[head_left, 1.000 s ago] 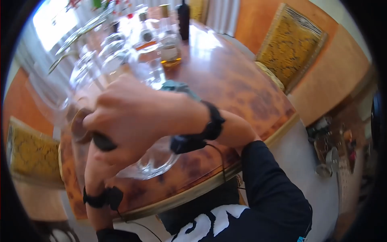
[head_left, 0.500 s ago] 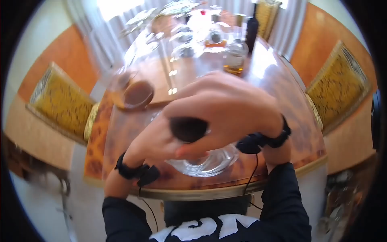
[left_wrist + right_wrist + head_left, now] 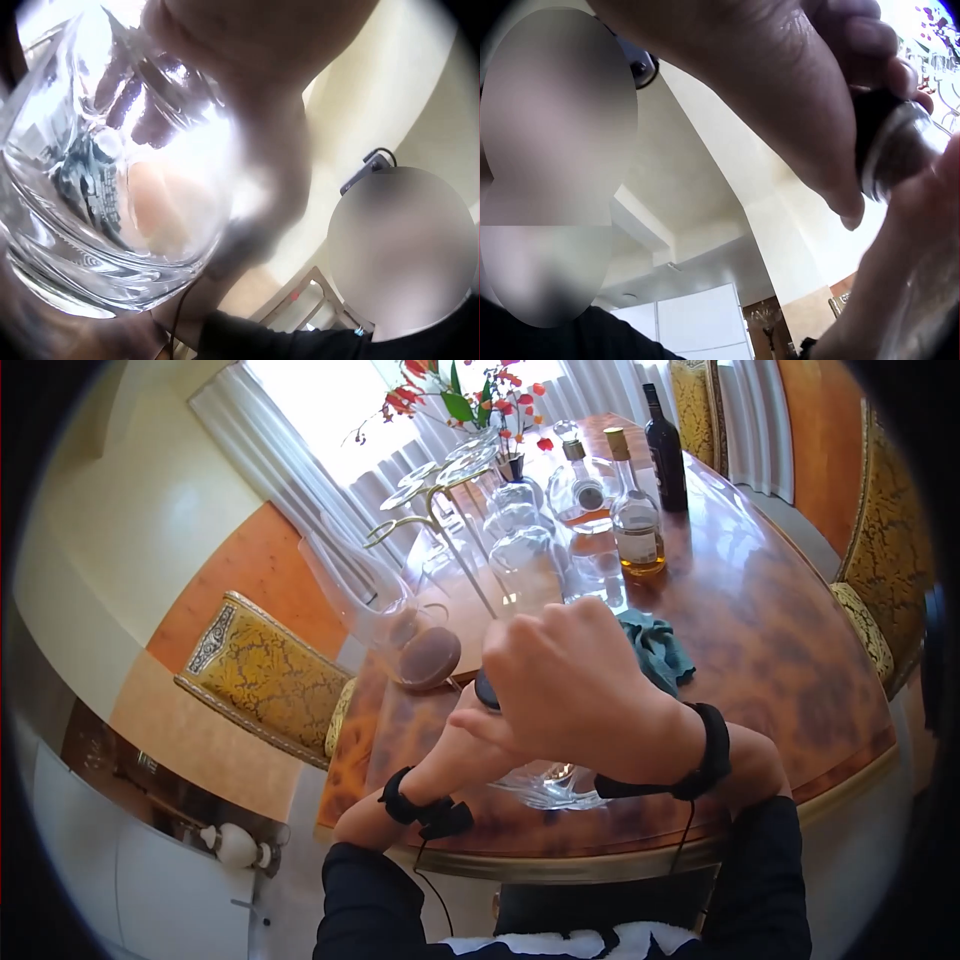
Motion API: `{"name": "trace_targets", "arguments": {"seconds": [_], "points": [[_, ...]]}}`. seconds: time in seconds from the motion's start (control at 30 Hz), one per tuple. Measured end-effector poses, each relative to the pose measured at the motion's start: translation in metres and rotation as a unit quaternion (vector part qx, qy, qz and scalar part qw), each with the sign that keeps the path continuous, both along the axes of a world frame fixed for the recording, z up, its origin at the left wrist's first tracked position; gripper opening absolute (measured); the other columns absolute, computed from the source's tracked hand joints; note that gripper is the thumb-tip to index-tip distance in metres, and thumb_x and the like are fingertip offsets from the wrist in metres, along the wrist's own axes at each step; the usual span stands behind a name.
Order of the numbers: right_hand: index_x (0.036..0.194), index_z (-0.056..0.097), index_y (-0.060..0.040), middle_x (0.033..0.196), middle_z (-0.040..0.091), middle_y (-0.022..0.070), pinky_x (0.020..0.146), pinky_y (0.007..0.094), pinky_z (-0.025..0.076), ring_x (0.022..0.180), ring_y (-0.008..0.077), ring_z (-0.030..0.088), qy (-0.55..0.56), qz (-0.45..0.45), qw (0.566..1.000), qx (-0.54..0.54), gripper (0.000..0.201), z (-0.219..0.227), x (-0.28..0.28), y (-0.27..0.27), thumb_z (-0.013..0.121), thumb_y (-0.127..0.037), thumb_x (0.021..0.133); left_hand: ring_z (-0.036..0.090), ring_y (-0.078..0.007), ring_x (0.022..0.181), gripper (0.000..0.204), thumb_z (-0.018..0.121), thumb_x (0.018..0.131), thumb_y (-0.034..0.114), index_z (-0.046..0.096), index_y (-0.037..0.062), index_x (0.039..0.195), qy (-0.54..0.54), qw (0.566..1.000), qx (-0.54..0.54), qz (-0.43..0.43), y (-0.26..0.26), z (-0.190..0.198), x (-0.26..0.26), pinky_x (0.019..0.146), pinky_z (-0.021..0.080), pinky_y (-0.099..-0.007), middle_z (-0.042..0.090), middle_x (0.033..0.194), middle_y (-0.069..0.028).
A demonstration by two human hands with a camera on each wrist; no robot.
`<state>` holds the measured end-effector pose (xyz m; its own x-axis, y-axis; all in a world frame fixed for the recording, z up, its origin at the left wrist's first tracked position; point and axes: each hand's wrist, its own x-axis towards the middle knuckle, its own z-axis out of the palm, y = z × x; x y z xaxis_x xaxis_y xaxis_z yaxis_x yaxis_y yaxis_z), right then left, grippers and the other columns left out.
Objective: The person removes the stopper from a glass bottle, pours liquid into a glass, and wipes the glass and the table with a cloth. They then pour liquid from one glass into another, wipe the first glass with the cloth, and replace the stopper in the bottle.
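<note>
A clear glass decanter (image 3: 90, 217) with thick, rippled glass near its base fills much of the left wrist view. In the head view its base (image 3: 560, 792) shows below my hands, near the table's front edge. My right hand (image 3: 575, 670) grips a dark stopper (image 3: 877, 124) that sits against a shiny metal collar (image 3: 904, 154). Just below, my left hand (image 3: 470, 745) holds the decanter around its neck, largely covered by the right hand in the head view. A crumpled green cloth (image 3: 657, 650) lies beyond my right wrist.
Left of my hands leans a clear glass vessel (image 3: 430, 655) with a brownish round end. Behind stand a brass rack (image 3: 455, 530) of upturned glasses, clear decanters (image 3: 525, 565), an amber bottle (image 3: 638, 530), a dark bottle (image 3: 665, 450) and red flowers (image 3: 405, 400).
The head view has swung about, first leftward, and now shows the far bottles and flowers more sharply. Both hands stay together over the decanter, the right one turning at the stopper.
</note>
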<state>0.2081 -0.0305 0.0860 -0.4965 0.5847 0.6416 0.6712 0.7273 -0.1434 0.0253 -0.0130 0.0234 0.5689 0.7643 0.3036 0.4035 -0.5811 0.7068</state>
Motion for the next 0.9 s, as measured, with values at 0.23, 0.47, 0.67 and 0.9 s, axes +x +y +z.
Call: {"name": "trace_targets", "arguments": {"seconds": [0.23, 0.47, 0.67, 0.9], "points": [[0.074, 0.063, -0.0013, 0.063, 0.062, 0.016, 0.055, 0.0415, 0.049, 0.062, 0.035, 0.064, -0.099, 0.166, 0.98, -0.041, 0.042, 0.015, 0.015, 0.014, 0.072, -0.042, 0.076, 0.063, -0.0227, 0.106, 0.052, 0.083, 0.073, 0.026, 0.062, 0.0029, 0.114, -0.056, 0.998, -0.006, -0.038, 0.0, -0.009, -0.002, 0.087, 0.05, -0.037, 0.064, 0.114, -0.0124], [0.091, 0.068, -0.0055, 0.077, 0.064, 0.0135, 0.064, 0.0404, 0.049, 0.075, 0.0351, 0.064, -0.093, 0.299, 0.942, -0.119, 0.032, 0.013, 0.024, 0.037, 0.075, -0.033, 0.076, 0.063, -0.0277, 0.105, 0.06, 0.084, 0.072, 0.034, 0.061, 0.0048, 0.119, 0.034, 0.992, 0.073, -0.096, 0.002, 0.009, 0.009, 0.087, 0.05, -0.0387, 0.064, 0.113, -0.0118], [0.108, 0.066, -0.0049, 0.082, 0.061, 0.0122, 0.067, 0.0415, 0.049, 0.078, 0.0347, 0.063, -0.058, 0.393, 0.91, -0.122, 0.04, 0.015, 0.024, 0.042, 0.078, -0.021, 0.073, 0.064, -0.0254, 0.1, 0.055, 0.084, 0.073, 0.038, 0.065, 0.0039, 0.111, -0.017, 0.995, -0.003, -0.097, 0.0, 0.012, 0.007, 0.087, 0.051, -0.037, 0.065, 0.105, -0.0118], [0.11, 0.065, -0.0022, 0.089, 0.065, 0.0138, 0.071, 0.0406, 0.051, 0.082, 0.0353, 0.064, -0.047, 0.434, 0.89, -0.13, 0.043, 0.012, 0.024, 0.059, 0.079, -0.02, 0.073, 0.064, -0.0248, 0.099, 0.054, 0.082, 0.076, 0.042, 0.065, 0.0035, 0.11, 0.0, 0.993, 0.039, -0.114, 0.006, 0.013, 0.006, 0.086, 0.051, -0.036, 0.065, 0.107, -0.0105]]}}
